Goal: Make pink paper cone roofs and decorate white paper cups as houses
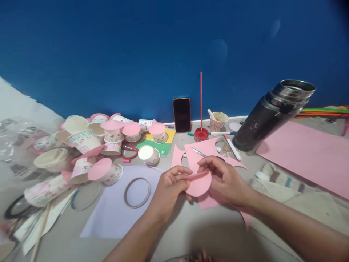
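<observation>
Both hands hold a pink paper circle (199,185) folded over along its top edge, low in the middle of the view. My left hand (170,185) pinches its left edge with thumb and fingers closed. My right hand (225,178) grips its right side, fingers curled over the fold. Under the hands lies a cut pink paper sheet (203,151) with round holes, and scissors (200,153) rest on it.
Several paper cups (111,134) with pink lids pile at the left. A metal ring (137,191) lies on lavender paper (114,211). A phone (181,114) leans on the blue wall. A dark steel flask (272,114) stands right, beside a large pink sheet (308,153). A red lid with a stick (201,134), a marker (232,147) and folded cloth (286,185) lie near.
</observation>
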The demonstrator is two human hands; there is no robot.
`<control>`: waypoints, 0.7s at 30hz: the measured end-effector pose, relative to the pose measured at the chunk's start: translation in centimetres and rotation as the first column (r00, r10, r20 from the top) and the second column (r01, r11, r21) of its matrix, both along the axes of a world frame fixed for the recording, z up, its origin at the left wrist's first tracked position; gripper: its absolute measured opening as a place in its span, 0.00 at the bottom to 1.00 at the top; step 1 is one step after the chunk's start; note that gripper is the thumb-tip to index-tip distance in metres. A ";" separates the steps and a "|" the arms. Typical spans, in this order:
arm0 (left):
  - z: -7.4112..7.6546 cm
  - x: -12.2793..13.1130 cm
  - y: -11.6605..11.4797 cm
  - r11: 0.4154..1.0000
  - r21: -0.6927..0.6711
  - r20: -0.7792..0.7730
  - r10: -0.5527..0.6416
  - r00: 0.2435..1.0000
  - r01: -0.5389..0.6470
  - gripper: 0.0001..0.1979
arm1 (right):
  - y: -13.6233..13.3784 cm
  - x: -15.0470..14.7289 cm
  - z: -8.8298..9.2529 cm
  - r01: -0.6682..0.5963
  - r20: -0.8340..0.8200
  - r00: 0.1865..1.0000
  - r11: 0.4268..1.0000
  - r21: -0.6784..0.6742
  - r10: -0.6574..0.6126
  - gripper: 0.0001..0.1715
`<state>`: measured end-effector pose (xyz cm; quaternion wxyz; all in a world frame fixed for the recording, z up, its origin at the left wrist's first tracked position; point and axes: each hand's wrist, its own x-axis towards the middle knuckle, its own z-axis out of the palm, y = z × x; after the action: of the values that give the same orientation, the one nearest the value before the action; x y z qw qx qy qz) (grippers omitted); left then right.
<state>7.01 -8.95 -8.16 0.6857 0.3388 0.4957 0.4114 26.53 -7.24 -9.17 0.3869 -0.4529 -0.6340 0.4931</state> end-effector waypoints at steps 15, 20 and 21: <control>-2.2 -0.8 1.5 0.979 0.132 -0.062 0.166 0.984 -0.157 0.10 | 2.3 1.5 -1.0 0.197 0.292 0.930 0.974 0.114 -0.223 0.13; -2.3 -0.6 1.9 0.966 0.179 -0.008 0.189 0.982 -0.185 0.13 | 2.9 2.9 0.6 0.053 0.676 0.713 0.976 0.210 -0.185 0.07; -2.4 -0.5 2.0 0.966 0.183 -0.005 0.190 0.982 -0.185 0.13 | 3.0 3.2 0.8 0.041 0.726 0.663 0.977 0.207 -0.182 0.06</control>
<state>6.48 -6.98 -10.56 0.6044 0.3561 0.4938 0.5139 29.77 -4.21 -8.39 0.1632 -0.6167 -0.7475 0.1851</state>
